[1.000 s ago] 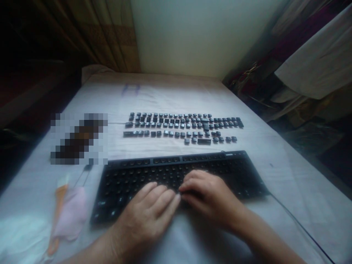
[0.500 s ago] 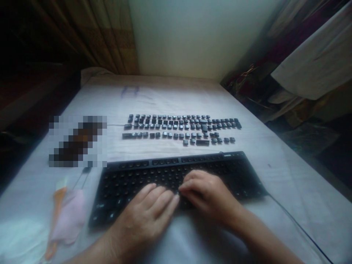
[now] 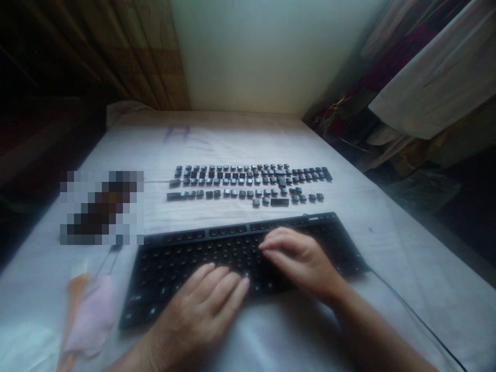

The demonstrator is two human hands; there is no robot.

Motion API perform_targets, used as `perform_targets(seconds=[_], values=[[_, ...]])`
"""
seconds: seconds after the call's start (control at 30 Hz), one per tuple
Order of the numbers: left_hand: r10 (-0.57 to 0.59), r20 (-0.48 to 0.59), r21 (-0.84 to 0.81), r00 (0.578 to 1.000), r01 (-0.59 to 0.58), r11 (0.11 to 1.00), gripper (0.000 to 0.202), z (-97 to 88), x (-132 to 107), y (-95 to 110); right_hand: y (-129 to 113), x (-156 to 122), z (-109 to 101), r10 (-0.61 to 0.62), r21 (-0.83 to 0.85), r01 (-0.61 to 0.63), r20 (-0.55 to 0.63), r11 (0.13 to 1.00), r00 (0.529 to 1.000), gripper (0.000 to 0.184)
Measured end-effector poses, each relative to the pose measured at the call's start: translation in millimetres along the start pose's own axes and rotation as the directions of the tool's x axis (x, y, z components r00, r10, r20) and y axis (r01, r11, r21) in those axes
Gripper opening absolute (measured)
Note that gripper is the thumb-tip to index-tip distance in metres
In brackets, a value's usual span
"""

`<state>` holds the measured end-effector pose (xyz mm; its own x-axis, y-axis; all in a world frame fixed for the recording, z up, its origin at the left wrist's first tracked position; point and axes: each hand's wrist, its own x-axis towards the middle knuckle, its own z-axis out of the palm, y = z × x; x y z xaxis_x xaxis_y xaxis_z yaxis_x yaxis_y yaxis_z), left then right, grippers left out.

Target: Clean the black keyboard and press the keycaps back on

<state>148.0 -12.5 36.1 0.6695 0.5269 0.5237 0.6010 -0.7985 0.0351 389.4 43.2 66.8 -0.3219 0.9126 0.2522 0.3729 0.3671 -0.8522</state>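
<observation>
A black computer keyboard (image 3: 174,253) lies at a slant in front of me, most of its keycaps gone from the upper rows. My left hand (image 3: 209,305) rests palm down over its near edge, fingers stretched out flat. Over the right-middle part of the keyboard is my right hand (image 3: 298,258), with thumb and fingertips pinched together. Whatever may be between those fingertips is too small to make out. Beyond the keyboard, loose black keycaps (image 3: 242,194) lie in rows on the white cloth (image 3: 228,144).
To the left are a pixelated dark object (image 3: 101,206), a pink cloth (image 3: 93,315) and an orange-handled brush (image 3: 74,289). The keyboard's cable (image 3: 406,305) runs off to the lower right. Fabric (image 3: 430,77) hangs past the right edge.
My right hand has lifted away from beside my left fingertips, up and slightly right across the keyboard. My left hand stays nearly in place. The view has shifted slightly.
</observation>
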Motion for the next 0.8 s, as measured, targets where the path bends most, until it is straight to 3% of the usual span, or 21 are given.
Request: perform_targets(seconds=[0.33,0.5,0.67,0.8], values=[[0.018,-0.026,0.043,1.000,-0.017,0.999,0.037,4.3,-4,-3,2,0,1,0.009,0.013,-0.009,-0.006,1.000,1.000,0.012],[0.067,-0.130,0.117,0.989,-0.052,0.992,0.034,15.0,-7,-8,3,2,3,-0.029,-0.018,0.028,-0.006,0.999,1.000,0.014],[0.094,-0.174,0.155,0.980,-0.067,0.986,0.037,19.9,-5,-12,4,15,-10,-0.082,-0.225,0.081,0.003,0.971,0.997,0.017],[0.107,-0.203,0.161,0.973,-0.074,0.984,0.038,20.1,-3,-13,9,38,-24,-0.059,-0.535,0.056,0.011,0.843,0.998,0.018]])
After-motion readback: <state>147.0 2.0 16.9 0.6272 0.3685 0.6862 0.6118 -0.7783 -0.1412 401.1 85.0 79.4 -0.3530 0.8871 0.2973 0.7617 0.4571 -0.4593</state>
